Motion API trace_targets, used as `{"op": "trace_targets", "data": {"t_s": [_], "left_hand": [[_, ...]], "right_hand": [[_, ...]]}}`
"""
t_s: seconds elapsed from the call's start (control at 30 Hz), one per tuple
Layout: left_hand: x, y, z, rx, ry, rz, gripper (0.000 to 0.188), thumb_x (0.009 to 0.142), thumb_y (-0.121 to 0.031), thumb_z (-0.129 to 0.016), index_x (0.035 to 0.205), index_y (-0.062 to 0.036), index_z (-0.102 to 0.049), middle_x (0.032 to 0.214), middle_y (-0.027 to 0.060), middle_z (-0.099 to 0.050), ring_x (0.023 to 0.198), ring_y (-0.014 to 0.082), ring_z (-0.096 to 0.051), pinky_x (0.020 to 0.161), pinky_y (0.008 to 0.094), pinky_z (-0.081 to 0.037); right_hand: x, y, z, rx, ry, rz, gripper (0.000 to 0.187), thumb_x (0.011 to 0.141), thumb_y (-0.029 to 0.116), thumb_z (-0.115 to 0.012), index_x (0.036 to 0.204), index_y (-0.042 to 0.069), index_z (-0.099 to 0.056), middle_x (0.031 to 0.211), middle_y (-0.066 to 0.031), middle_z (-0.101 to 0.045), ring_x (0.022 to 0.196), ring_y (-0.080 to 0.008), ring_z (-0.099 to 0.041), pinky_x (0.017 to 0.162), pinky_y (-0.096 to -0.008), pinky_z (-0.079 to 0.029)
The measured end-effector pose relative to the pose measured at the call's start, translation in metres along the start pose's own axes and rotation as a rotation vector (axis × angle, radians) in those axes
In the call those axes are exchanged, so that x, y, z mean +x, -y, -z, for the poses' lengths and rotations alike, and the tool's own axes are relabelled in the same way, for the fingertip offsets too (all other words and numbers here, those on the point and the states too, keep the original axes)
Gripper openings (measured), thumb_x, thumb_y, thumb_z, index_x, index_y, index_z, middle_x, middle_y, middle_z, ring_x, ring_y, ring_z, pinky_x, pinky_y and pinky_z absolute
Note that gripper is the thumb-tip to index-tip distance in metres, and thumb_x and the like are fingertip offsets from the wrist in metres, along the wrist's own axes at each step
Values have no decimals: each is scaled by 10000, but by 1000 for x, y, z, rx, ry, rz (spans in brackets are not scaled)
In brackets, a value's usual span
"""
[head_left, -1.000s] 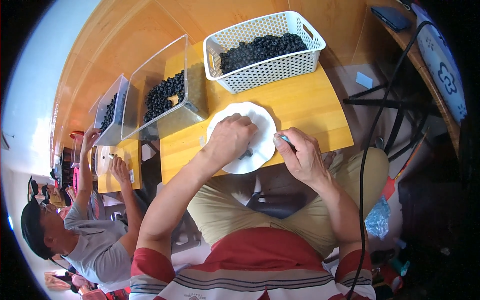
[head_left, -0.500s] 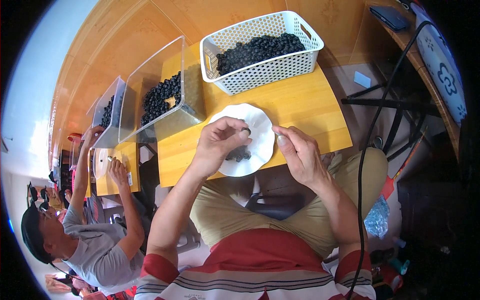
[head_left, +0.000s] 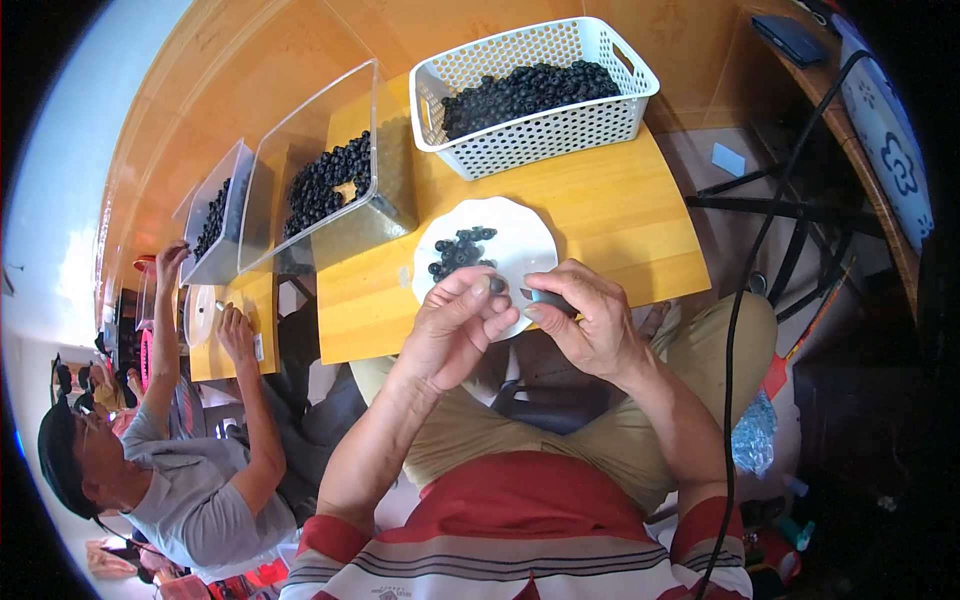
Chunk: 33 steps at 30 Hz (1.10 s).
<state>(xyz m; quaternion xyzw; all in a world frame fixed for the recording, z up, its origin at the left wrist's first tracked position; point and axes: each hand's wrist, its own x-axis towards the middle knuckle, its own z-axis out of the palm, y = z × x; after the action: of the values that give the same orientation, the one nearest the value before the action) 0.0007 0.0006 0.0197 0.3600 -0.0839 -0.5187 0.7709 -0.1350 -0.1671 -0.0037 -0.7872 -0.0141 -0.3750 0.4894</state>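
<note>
White plate (head_left: 526,235): close to the lap, probably for short reaches.
Left hand (head_left: 452,332): fingertips clamped on one dark berry (head_left: 496,285) above the plate's near edge, seemingly leaving its face exposed.
Right hand (head_left: 592,322): pinching a small tool (head_left: 545,299) by the plate's right rim, tip berryward.
Loose berries (head_left: 462,250): on the plate's left, likely clear of the fingers.

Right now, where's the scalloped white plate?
In the head view's centre, the scalloped white plate lies on the yellow table, in front of the perforated basket.

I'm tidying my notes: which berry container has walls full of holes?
The white basket, furthest right; the big clear bin and smaller bin left of it have unperforated walls.
</note>
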Motion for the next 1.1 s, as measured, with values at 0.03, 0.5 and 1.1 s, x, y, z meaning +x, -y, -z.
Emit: {"op": "trace_targets", "data": {"t_s": [0.03,0.5,1.1], "left_hand": [[-1,1,-1,-5,22,14,180,1003,-129,-666,1159,-41,-688,1025,79,-718,930,167,-708,915,375,-623],[-9,21,-6,7,30,14,200,1036,-213,-626,1129,-40,-663,930,94,-724,832,190,-721,805,348,-628],[-18,31,-14,230,-68,-284,153,1035,-183,-636,1050,-33,-657,933,64,-697,834,141,-671,801,321,-587]], "right_hand": [[0,1,0,6,17,-2,282,917,158,-753,1134,0,-666,886,-151,-664,756,-315,-685,647,-384,-530],[-4,8,-1,5,22,18,284,894,184,-778,1094,-4,-703,896,-120,-685,757,-285,-709,638,-372,-548],[-5,16,-7,47,37,-6,295,848,183,-817,1051,-4,-713,858,-116,-677,726,-294,-694,617,-379,-534]]}}
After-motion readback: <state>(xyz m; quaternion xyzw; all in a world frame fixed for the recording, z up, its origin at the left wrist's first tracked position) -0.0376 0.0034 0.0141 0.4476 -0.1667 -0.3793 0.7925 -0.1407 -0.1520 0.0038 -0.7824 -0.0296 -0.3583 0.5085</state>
